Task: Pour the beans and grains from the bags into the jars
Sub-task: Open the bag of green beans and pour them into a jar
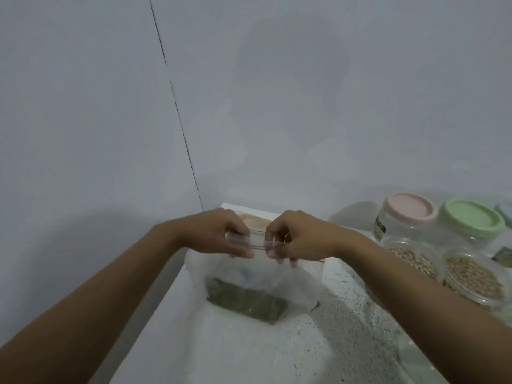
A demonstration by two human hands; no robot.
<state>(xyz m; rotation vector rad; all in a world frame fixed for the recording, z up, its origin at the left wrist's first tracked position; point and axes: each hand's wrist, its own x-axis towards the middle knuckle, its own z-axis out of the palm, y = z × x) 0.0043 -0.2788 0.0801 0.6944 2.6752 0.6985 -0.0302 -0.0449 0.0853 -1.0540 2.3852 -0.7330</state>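
A clear zip bag (257,281) stands upright on the speckled white counter (318,350), with a layer of small green beans (246,300) at its bottom. My left hand (221,234) pinches the left part of the bag's zip strip. My right hand (299,236) pinches the strip just to the right of it. Both hands meet over the bag's top edge. At the right stand two clear jars partly filled with brownish grains, one with a pink lid (410,209) and one with a green lid (471,217).
Grey walls close in at the left and behind, meeting in a corner with a thin dark line. The counter's left edge runs diagonally below my left forearm. A pale blue lid (505,210) and a dark label show at the far right edge.
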